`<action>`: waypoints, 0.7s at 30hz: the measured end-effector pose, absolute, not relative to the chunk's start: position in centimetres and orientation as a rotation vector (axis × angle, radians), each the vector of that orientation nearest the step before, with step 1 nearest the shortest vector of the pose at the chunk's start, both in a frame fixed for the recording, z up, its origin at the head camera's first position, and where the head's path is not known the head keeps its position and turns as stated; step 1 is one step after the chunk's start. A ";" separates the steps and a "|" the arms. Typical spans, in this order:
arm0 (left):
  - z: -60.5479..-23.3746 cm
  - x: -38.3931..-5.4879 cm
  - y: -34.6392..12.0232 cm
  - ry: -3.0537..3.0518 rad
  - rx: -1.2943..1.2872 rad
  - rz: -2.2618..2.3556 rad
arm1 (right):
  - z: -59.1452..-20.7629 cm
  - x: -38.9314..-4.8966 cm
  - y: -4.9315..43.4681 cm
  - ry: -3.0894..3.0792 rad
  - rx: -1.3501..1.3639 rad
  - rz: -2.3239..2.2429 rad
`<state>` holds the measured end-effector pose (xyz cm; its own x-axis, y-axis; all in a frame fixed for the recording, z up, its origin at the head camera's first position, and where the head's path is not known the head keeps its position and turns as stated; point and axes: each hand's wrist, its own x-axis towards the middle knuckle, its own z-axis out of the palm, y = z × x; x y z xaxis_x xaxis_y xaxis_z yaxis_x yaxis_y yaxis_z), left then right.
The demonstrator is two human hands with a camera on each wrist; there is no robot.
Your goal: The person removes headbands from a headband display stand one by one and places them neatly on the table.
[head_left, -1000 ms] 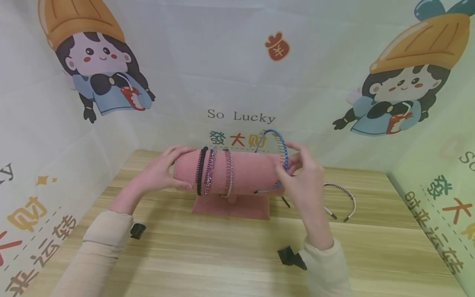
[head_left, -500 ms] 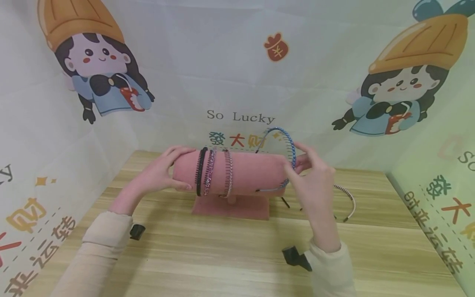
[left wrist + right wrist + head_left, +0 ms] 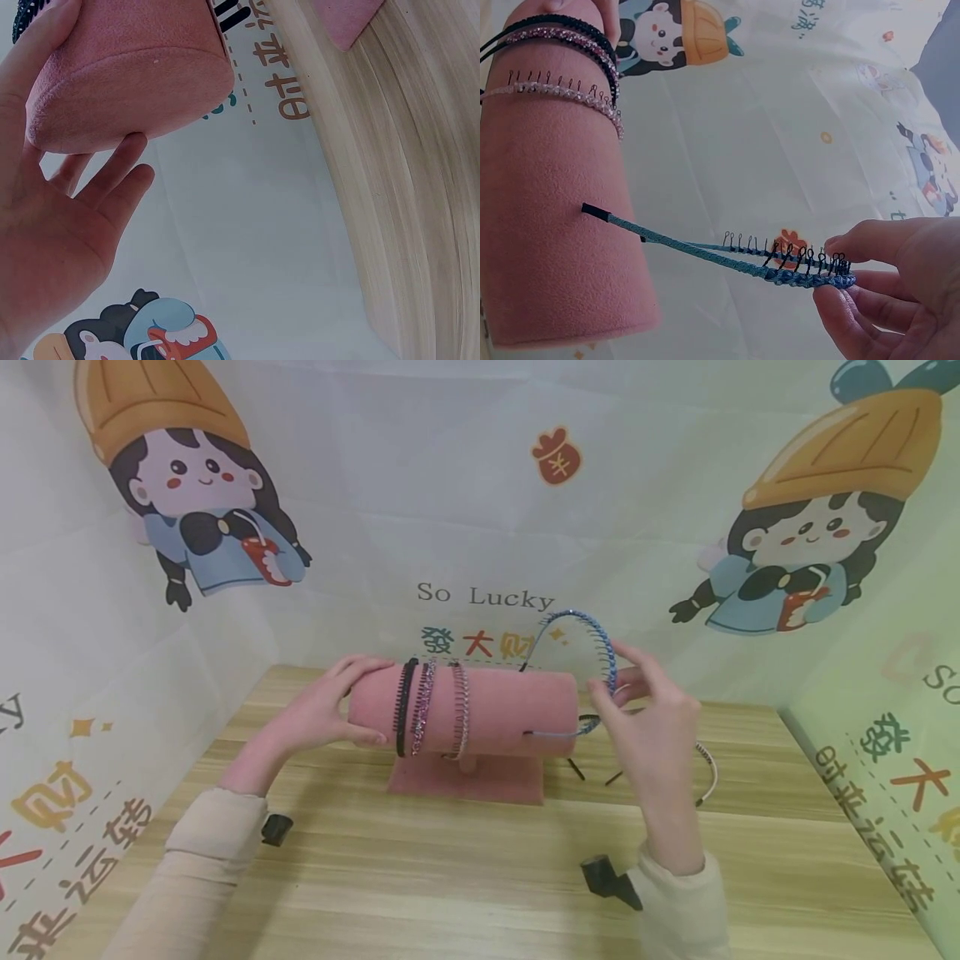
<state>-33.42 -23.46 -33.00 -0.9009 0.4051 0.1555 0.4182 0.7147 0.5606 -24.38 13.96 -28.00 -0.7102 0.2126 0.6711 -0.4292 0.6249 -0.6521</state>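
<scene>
A pink plush headband stand (image 3: 517, 710) has a horizontal roll on a flat base. My left hand (image 3: 318, 706) grips its left end, thumb in front and fingers over the top, as the left wrist view also shows. Round the roll sit a black headband (image 3: 402, 710), a glittery purple one (image 3: 423, 710) and a pale beaded one (image 3: 461, 710). My right hand (image 3: 652, 718) pinches a blue toothed headband (image 3: 690, 244) by its curved middle, between thumb and fingers. That headband's black-tipped ends reach back to the roll's right part, with its arch standing off the right end.
A white headband (image 3: 707, 768) lies on the wooden table (image 3: 420, 877), partly hidden behind my right hand. Dark headband tips (image 3: 575, 768) show on the table beyond the stand's base. A printed cloth backdrop (image 3: 480, 510) rises behind and at both sides.
My right hand has moved right and drawn the blue headband away from the roll, so its arch now stands off the right end. The left hand and the stand have stayed put.
</scene>
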 end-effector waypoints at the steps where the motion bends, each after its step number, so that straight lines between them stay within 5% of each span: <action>1: -33.0 -33.4 -23.4 -2.888 -0.694 -0.954 | -28.0 -24.4 14.0 -2.096 0.167 1.095; 21: -33.2 -33.6 -23.6 -2.877 -0.700 -0.951 | -28.0 -24.2 15.4 -2.079 0.105 1.086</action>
